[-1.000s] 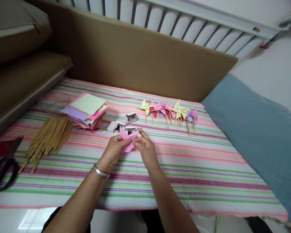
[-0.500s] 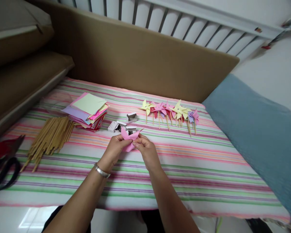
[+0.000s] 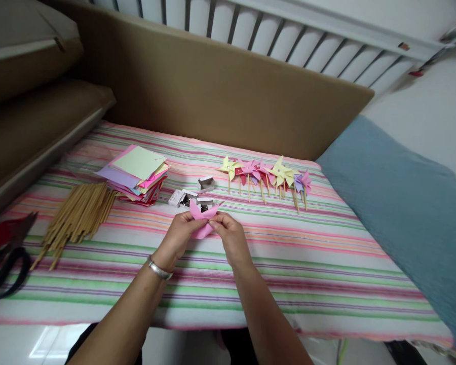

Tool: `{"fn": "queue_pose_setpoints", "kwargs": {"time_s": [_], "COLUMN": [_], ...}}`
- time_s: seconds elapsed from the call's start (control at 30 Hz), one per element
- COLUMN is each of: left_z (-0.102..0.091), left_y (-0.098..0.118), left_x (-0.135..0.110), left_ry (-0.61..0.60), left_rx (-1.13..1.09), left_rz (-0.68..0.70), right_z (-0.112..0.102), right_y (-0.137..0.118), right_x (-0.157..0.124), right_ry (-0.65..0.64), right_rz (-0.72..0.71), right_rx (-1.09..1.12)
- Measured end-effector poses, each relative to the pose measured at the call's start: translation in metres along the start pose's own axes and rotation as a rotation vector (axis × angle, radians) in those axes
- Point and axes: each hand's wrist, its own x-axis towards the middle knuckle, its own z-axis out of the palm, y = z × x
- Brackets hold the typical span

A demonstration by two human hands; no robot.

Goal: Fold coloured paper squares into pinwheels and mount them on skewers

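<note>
Between my two hands is a pink paper pinwheel head (image 3: 202,232), its points bent in toward the middle. My left hand (image 3: 183,232) grips its left side, thumb pressed on the centre. From the right, my right hand (image 3: 228,233) pinches it near the centre, fingertips close to the left thumb. Whether a pin sits between the fingers is too small to tell. Just beyond the paper, small boxes (image 3: 176,197) stand open with dark metal bits inside, partly hidden by the pinwheel head. Another small box (image 3: 206,183) lies a little farther back.
Left of my hands lie a stack of coloured paper squares (image 3: 140,162), a bundle of thin wooden sticks (image 3: 78,213) and black-handled scissors (image 3: 13,268). Finished pinwheels on sticks (image 3: 281,172) lie at the back right. A brown padded board (image 3: 220,86) borders the striped cloth (image 3: 327,284).
Almost nothing differs. My right fingertips have shifted very slightly at the centre of the pink paper; both hands keep their hold.
</note>
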Motion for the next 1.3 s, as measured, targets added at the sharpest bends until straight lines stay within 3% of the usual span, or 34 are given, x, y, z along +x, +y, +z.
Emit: {"fn": "queue_pose_setpoints", "kwargs": {"time_s": [0.3, 0.67, 1.3], "left_z": [0.0040, 0.0039, 0.0047], "left_y": [-0.0003, 0.0031, 0.0027], "left_x": [-0.0018, -0.0046, -0.0043], "left_ry": [0.029, -0.063, -0.051], "left_rx": [-0.007, -0.101, -0.083], "left_rz": [-0.014, -0.066, -0.019], "right_z": [0.0007, -0.0005, -0.0008], "right_y": [0.0001, -0.0030, -0.0041], "right_x": [-0.0006, -0.0016, -0.0027], "right_ry": [0.041, 0.077, 0.059], "right_rz": [0.041, 0.037, -0.002], "right_rx": [0.050, 0.072, 0.027]}}
